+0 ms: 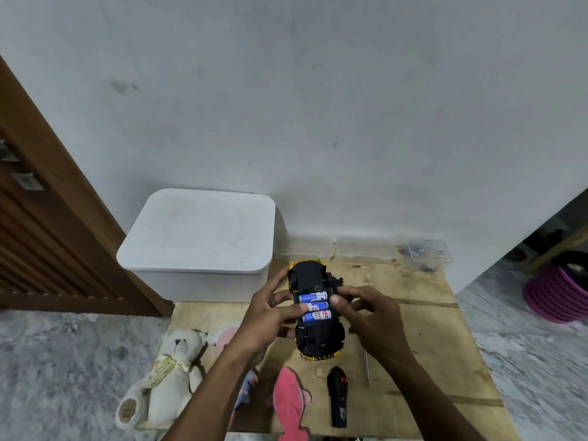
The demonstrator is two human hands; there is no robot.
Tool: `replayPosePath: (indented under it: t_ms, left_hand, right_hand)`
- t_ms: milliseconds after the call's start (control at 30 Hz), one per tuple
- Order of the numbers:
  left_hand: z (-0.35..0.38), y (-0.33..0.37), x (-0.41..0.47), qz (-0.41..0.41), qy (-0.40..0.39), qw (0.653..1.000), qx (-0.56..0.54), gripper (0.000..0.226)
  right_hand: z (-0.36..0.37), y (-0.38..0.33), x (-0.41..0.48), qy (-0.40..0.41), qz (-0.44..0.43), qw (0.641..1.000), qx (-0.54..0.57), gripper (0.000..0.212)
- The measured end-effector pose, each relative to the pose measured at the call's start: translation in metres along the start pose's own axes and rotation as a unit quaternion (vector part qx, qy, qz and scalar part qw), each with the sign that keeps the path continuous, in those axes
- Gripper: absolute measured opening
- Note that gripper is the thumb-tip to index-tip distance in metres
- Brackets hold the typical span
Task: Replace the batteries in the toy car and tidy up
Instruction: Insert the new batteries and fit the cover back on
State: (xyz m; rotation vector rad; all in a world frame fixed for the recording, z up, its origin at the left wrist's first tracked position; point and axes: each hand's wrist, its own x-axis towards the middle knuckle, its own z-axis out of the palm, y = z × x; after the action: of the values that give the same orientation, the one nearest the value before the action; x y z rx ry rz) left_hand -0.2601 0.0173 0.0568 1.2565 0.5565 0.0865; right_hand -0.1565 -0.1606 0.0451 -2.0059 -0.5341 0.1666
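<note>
A yellow toy car is held upside down above a plywood board, its black underside facing me. Three blue-and-white batteries lie side by side in its open compartment. My left hand grips the car's left side, thumb resting on the batteries. My right hand holds the right side, thumb tip touching the right end of the middle battery. A thin screwdriver lies on the board under my right forearm. The black remote control lies near the board's front edge.
A white lidded bin stands at the back left. Several clear plastic boxes line the wall. A white teddy bear and pink soft toys lie at the front left. A purple basket sits at far right.
</note>
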Motion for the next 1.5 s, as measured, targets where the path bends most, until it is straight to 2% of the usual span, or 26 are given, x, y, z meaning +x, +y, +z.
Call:
replayPosePath:
  t_ms: [67, 167, 233, 367, 500, 600, 800, 1033, 1500]
  left_hand:
    - [0.000, -0.001, 0.001, -0.007, -0.001, 1.000, -0.004, 0.073]
    - [0.000, 0.000, -0.001, -0.005, -0.004, 1.000, -0.003, 0.065]
    - [0.001, 0.002, -0.002, -0.001, -0.003, 1.000, -0.002, 0.059]
    - [0.000, 0.005, -0.001, 0.005, -0.004, 1.000, 0.017, 0.054]
    - [0.000, 0.010, -0.002, 0.012, -0.004, 1.000, 0.018, 0.050]
    - [0.000, 0.014, -0.004, 0.015, -0.008, 1.000, 0.011, 0.048]
    - [0.000, 0.017, -0.005, 0.017, -0.003, 1.000, 0.018, 0.048]
    - [-0.002, 0.018, -0.007, 0.017, -0.008, 0.999, 0.028, 0.049]
    - [-0.006, 0.018, -0.006, 0.021, -0.008, 1.000, 0.018, 0.041]
  right_hand:
    - [-0.010, -0.002, 0.005, 0.041, 0.008, 0.999, 0.026, 0.013]
    - [-0.027, -0.011, 0.013, 0.069, 0.001, 0.995, 0.070, 0.019]
    - [-0.035, -0.018, 0.017, 0.050, -0.007, 0.994, 0.097, 0.021]
    - [-0.037, -0.028, 0.019, -0.024, -0.006, 0.991, 0.132, 0.042]
    - [-0.029, -0.036, 0.022, -0.088, 0.002, 0.986, 0.141, 0.025]
    - [-0.023, -0.040, 0.025, -0.109, 0.015, 0.986, 0.129, 0.019]
    - [-0.015, -0.042, 0.027, -0.138, 0.028, 0.986, 0.085, 0.018]
    - [-0.010, -0.048, 0.029, -0.148, 0.031, 0.984, 0.091, 0.018]
    - [0.003, -0.053, 0.031, -0.141, -0.044, 0.989, 0.022, 0.022]
